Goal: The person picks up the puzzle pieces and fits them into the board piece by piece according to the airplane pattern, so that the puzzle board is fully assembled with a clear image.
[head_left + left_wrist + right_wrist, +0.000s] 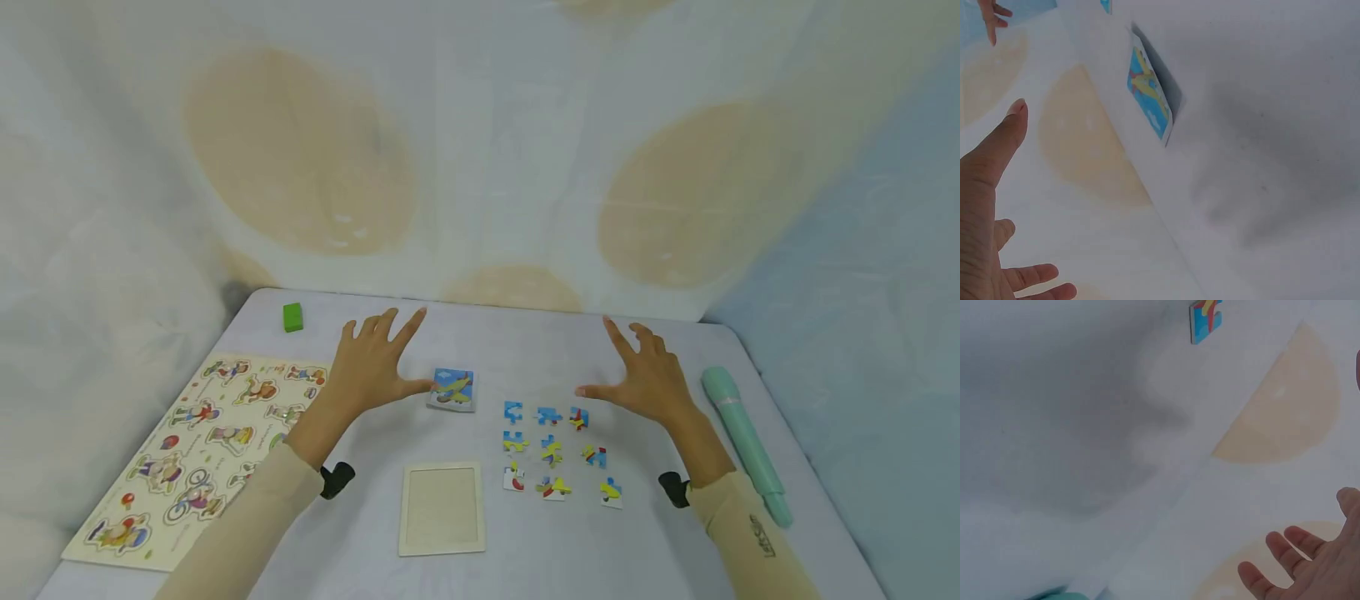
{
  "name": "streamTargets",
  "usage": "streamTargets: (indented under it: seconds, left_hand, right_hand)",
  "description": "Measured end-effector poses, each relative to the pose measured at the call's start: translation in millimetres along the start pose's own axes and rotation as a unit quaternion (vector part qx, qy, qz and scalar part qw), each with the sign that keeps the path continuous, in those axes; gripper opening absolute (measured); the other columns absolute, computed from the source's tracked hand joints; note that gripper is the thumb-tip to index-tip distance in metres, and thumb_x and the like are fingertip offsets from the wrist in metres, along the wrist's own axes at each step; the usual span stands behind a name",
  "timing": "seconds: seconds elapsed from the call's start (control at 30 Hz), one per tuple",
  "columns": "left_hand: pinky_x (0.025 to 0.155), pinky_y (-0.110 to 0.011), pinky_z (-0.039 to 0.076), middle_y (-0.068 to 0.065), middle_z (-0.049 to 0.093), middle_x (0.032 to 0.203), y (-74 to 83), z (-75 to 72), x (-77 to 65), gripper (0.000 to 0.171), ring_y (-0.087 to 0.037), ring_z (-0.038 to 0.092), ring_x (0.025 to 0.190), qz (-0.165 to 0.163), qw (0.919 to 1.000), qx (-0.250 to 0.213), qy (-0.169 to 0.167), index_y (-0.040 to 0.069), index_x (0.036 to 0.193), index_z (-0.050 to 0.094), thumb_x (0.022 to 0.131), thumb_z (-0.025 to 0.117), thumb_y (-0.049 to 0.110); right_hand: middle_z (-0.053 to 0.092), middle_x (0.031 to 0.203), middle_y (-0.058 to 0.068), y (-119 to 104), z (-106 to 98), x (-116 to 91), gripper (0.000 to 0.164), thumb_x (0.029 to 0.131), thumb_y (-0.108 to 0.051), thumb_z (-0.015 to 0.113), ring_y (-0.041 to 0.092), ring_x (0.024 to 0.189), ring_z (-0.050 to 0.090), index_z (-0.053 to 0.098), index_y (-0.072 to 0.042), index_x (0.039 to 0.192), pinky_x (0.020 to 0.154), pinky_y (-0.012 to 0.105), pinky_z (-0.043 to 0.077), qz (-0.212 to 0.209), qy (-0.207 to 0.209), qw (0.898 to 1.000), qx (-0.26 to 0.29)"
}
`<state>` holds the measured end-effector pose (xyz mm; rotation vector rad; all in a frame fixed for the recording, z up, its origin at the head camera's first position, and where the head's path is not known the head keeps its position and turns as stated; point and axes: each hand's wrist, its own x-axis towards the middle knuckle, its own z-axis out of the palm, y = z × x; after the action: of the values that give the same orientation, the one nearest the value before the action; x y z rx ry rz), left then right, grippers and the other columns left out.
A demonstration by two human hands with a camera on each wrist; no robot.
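Both hands are raised over the table with fingers spread, holding nothing. The left hand point(369, 367) hovers left of a small picture card point(452, 389) showing a yellow plane on blue; its thumb tip overlaps the card's edge in the head view. On the other side, the right hand point(647, 377) hangs above and right of several loose jigsaw pieces point(551, 451) laid out in rough rows. An off-white square puzzle frame point(442, 553) lies flat in front, left of the pieces. In the left wrist view the card point(1149, 90) stands apart from the thumb.
A large board with cartoon figures point(168, 442) covers the table's left side, partly under the left forearm. Behind it sits a green block point(292, 317). A mint-green tube-shaped object point(748, 442) lies along the right side. Patterned curtains point(510, 167) enclose the table at back and sides.
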<state>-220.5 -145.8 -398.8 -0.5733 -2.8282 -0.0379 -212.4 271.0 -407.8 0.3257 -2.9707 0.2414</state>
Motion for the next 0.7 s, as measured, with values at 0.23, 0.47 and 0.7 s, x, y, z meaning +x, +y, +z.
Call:
streamTargets:
  seconds: [0.23,0.47,0.7]
  left_hand:
    - [0.096,-0.061,0.041,-0.019,0.049,0.142,-1.9,9.5,-15.9,0.109,-0.040,0.055,0.121,0.003,0.9999,0.000,0.017,0.029,0.158,0.025,0.070,0.061,0.084]
    - [0.093,-0.059,0.043,-0.018,0.051,0.140,1.5,15.8,-31.6,0.111,-0.040,0.056,0.118,-0.002,0.9996,-0.006,0.026,0.028,0.157,0.029,0.067,0.060,0.086]
    - [0.094,-0.057,0.043,-0.015,0.053,0.140,7.5,22.3,-45.1,0.106,-0.037,0.057,0.118,-0.005,0.9998,-0.014,0.010,0.034,0.157,0.028,0.070,0.057,0.087]
  right_hand:
    - [0.034,0.147,0.029,-3,13,-9,0.116,0.070,-0.074,0.071,0.050,0.130,0.039,0.021,-0.020,0.159,0.094,0.067,0.039,0.002,-0.005,1.000,0.012]
    - [0.043,0.133,0.027,-9,21,-17,0.113,0.070,-0.072,0.073,0.043,0.116,0.047,0.026,-0.018,0.158,0.088,0.060,0.044,-0.008,-0.007,1.000,0.016]
    - [0.048,0.124,0.023,-14,28,-23,0.113,0.068,-0.075,0.071,0.035,0.100,0.051,0.030,-0.018,0.157,0.075,0.049,0.048,-0.010,-0.014,1.000,0.017]
